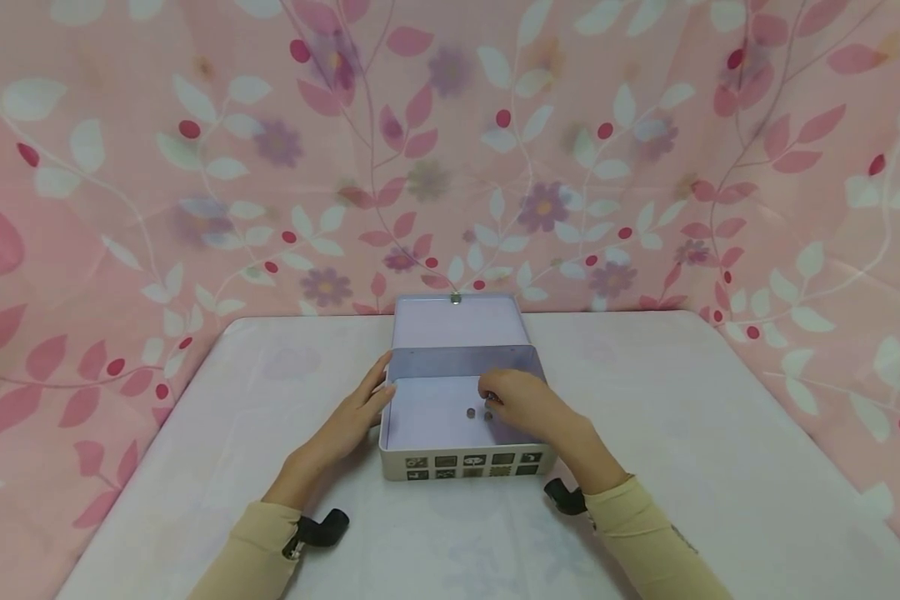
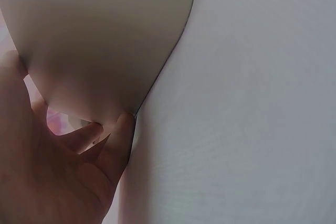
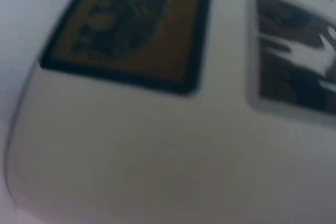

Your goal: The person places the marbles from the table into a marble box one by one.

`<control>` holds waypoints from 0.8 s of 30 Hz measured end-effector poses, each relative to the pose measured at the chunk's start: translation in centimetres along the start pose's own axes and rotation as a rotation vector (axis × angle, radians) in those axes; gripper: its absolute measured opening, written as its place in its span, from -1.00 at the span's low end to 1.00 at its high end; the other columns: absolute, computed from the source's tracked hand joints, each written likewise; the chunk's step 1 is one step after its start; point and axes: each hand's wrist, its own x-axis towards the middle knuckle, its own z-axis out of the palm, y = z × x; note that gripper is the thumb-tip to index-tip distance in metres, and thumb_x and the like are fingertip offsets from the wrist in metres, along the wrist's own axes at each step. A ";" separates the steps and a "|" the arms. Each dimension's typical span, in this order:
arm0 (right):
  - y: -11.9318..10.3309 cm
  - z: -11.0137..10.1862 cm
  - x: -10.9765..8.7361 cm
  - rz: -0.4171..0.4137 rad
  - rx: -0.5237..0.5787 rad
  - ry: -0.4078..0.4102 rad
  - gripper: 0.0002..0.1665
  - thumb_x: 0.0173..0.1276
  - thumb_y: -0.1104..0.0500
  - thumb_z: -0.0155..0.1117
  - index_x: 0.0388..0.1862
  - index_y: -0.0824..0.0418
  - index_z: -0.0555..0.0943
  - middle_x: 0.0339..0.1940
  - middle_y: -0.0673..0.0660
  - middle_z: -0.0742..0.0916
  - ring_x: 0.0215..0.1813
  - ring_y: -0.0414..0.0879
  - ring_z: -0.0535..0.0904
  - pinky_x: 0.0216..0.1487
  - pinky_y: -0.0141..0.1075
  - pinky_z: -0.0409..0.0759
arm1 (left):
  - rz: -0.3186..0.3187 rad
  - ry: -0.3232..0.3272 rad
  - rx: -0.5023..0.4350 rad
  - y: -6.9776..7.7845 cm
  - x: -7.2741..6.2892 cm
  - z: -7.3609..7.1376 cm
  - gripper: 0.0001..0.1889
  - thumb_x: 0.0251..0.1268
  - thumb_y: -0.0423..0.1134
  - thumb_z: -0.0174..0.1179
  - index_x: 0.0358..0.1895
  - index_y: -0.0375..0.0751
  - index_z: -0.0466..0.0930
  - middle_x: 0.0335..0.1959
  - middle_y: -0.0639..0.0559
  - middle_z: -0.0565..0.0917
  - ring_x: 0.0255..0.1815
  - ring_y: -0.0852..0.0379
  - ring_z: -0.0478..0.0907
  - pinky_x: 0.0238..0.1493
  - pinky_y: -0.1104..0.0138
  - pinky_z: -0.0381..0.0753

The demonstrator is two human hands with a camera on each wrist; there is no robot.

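An open white tin box (image 1: 468, 463) with small dark picture squares on its front stands on the table. My left hand (image 1: 348, 421) rests along its left side with fingers extended; in the left wrist view, the left hand (image 2: 68, 166) touches the plain side wall. My right hand (image 1: 528, 404) reaches inside, its fingers bent and pinching what looks like a small dark piece (image 1: 492, 398), mostly hidden. Beside those fingertips, two small brownish-grey round pieces (image 1: 471, 412) lie on the box floor. The right wrist view shows only the box's printed front (image 3: 126, 129), with no hand.
The box's hinged lid (image 1: 461, 322) stands open at the back, with a small metal clasp (image 1: 456, 297) on its far edge. A white cloth covers the table (image 1: 270, 417). Behind it hangs a pink floral curtain (image 1: 450, 167).
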 end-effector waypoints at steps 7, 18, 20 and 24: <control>-0.3 0.5 -0.1 0.002 -0.003 -0.068 -0.91 0.35 0.30 0.30 -0.35 0.13 0.65 -0.40 -0.06 0.69 -0.37 -0.24 0.46 -0.29 -0.37 0.52 | -0.005 0.011 0.012 0.2 0.0 0.1 -0.32 0.58 0.15 -0.15 0.62 0.26 -0.20 0.62 -0.24 0.00 0.61 -0.24 0.05 0.40 -0.12 0.41; -0.5 0.4 -0.2 0.004 0.017 -0.100 -0.93 0.36 0.28 0.29 -0.32 0.15 0.68 -0.40 -0.06 0.71 -0.40 -0.27 0.46 -0.32 -0.40 0.52 | -0.006 0.012 0.018 0.2 -0.2 0.0 -0.32 0.59 0.12 -0.15 0.62 0.28 -0.22 0.62 -0.26 -0.01 0.60 -0.25 0.07 0.39 -0.11 0.43; -0.5 0.4 -0.2 0.011 0.034 -0.109 -0.93 0.36 0.27 0.28 -0.32 0.15 0.68 -0.42 -0.06 0.70 -0.41 -0.26 0.45 -0.32 -0.40 0.51 | -0.007 0.007 0.017 0.2 -0.1 0.0 -0.32 0.59 0.14 -0.15 0.62 0.29 -0.22 0.62 -0.26 -0.01 0.59 -0.25 0.08 0.39 -0.09 0.44; -0.4 0.6 -0.3 0.019 0.034 -0.117 -0.93 0.36 0.28 0.27 -0.30 0.16 0.69 -0.40 -0.05 0.72 -0.39 -0.26 0.46 -0.30 -0.38 0.53 | -0.001 0.002 0.011 0.0 0.0 0.0 -0.32 0.60 0.13 -0.16 0.62 0.28 -0.23 0.62 -0.25 -0.01 0.59 -0.25 0.10 0.39 -0.09 0.44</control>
